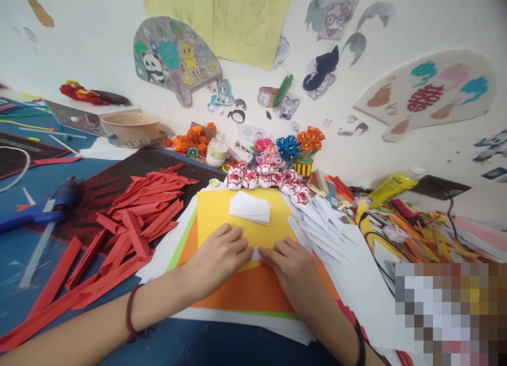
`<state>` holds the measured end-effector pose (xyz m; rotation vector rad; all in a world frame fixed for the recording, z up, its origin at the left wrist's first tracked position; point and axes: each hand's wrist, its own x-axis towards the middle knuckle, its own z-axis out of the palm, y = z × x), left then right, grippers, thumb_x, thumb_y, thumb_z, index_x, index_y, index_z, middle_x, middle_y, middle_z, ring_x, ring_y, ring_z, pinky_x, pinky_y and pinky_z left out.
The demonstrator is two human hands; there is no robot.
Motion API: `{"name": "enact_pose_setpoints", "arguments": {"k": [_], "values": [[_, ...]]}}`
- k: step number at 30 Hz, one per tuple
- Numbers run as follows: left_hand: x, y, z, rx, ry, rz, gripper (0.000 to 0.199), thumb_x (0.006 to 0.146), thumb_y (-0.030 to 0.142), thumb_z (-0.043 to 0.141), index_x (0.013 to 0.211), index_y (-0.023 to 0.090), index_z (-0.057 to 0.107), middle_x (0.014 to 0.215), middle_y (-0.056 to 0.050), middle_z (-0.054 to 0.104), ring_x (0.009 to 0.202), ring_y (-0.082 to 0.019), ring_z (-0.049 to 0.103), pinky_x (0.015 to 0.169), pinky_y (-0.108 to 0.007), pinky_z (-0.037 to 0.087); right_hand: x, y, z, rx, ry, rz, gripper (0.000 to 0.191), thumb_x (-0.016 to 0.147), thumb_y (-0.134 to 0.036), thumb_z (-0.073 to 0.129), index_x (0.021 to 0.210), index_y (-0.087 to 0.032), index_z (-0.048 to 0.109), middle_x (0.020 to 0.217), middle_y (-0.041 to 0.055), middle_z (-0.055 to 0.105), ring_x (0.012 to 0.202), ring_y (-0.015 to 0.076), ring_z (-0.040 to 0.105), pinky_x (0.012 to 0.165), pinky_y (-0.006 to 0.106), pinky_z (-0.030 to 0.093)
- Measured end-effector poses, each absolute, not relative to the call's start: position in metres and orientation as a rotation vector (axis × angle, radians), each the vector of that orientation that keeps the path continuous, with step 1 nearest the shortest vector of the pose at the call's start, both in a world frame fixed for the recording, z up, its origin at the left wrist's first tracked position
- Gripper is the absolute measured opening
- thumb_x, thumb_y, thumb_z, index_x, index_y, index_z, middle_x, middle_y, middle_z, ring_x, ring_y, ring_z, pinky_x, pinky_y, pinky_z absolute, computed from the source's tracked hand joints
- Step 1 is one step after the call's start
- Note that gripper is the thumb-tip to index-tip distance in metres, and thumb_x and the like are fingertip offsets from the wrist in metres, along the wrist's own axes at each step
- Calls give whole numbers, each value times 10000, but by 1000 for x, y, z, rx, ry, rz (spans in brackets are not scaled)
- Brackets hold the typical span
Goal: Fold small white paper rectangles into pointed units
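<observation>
Two bare forearms reach in from the bottom edge, the left one wearing a dark red cord bracelet (132,313). The left hand (219,255) and the right hand (291,263) rest palm down, side by side, on a stack of coloured paper sheets (237,292), orange on top with a yellow sheet (214,210) above it. The fingertips of both hands meet on a small white paper piece (256,254), pressing and pinching it flat between them; most of the piece is hidden under the fingers.

Just beyond the hands, on the yellow sheet, lies a small pile of white paper slips (250,206). To the right of the stack, more white strips (322,226) fan out, touching its edge. To the left of the stack, a heap of red paper strips (138,213) spreads over the blue table (24,260), and further left lies a blue glue gun (39,210).

Behind the stack sits a row of red and white folded paper pieces (265,178), then paper flowers (291,147) in pink, blue and orange and a small bottle (216,150). Well to the left of these stands a brown bowl (130,125). Farthest off, the white wall (396,49) carries cartoon cut-outs and a painted fan (174,57).
</observation>
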<state>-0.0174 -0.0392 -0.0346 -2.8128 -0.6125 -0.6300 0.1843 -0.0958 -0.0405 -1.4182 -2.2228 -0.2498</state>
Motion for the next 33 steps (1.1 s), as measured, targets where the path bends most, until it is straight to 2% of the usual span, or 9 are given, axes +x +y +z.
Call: {"name": "enact_pose_setpoints", "arguments": {"k": [8, 11, 14, 17, 19, 23, 25, 28, 33], "values": [[-22, -38, -35, -2826, -704, -622, 108, 925, 160, 554, 849, 196, 623, 674, 7, 612, 716, -171, 493, 678, -338, 253, 187, -100, -36, -1557, -2184, -231, 137, 924, -255, 620, 899, -292, 749, 650, -3, 624, 646, 182, 502, 591, 310, 298], [-24, -41, -32, -2843, -798, -605, 166, 926, 133, 525, 833, 210, 638, 619, 22, 618, 612, -146, 491, 682, -336, 262, 189, -102, -36, -1599, -2161, -187, 144, 926, -277, 620, 920, -317, 758, 660, -5, 655, 653, 178, 520, 603, 308, 321], [-27, -42, -31, -2841, -962, -585, 228, 948, 212, 506, 775, 228, 653, 535, 32, 601, 485, -126, 441, 633, -326, 255, 192, -103, -36, -1611, -2124, -127, 138, 914, -283, 638, 929, -334, 765, 659, -7, 675, 648, 179, 530, 586, 306, 334], [-32, -40, -30, -2807, -1053, -580, 277, 954, 291, 500, 735, 241, 664, 508, 27, 606, 439, -126, 414, 601, -319, 244, 194, -102, -37, -1600, -2106, -54, 126, 885, -274, 675, 937, -339, 770, 660, -8, 686, 656, 188, 542, 574, 306, 355], [-34, -38, -27, -2802, -1040, -572, 323, 954, 255, 475, 681, 225, 645, 485, 26, 587, 426, -121, 400, 625, -325, 269, 194, -101, -38, -1584, -2088, -5, 125, 880, -270, 678, 930, -333, 773, 660, -4, 685, 663, 193, 553, 574, 305, 375], [-29, -37, -18, -2823, -993, -734, 341, 964, 208, 435, 681, 190, 624, 542, 8, 586, 541, -136, 486, 681, -329, 307, 191, -99, -40, -1552, -2011, 106, 123, 893, -259, 654, 882, -276, 775, 688, 17, 662, 673, 188, 584, 577, 292, 411], [-24, -38, -17, -2898, -1004, -804, 261, 969, 258, 472, 789, 197, 651, 662, -4, 636, 687, -160, 548, 693, -321, 311, 189, -98, -39, -1560, -1971, 179, 100, 874, -242, 672, 854, -253, 769, 699, 18, 649, 676, 185, 596, 575, 283, 419], [-16, -37, -20, -2985, -1085, -762, 135, 916, 307, 588, 861, 196, 640, 829, -20, 659, 844, -197, 554, 710, -321, 318, 188, -96, -33, -1580, -1916, 320, 52, 841, -218, 706, 837, -237, 755, 739, 12, 654, 702, 179, 612, 600, 273, 439], [-11, -30, -28, -3096, -1277, -735, 86, 829, 218, 676, 810, 185, 600, 882, -19, 624, 881, -198, 545, 725, -304, 351, 188, -93, -24, -1565, -1865, 476, 11, 824, -208, 719, 827, -216, 726, 813, 9, 671, 737, 167, 614, 628, 263, 447]]}}
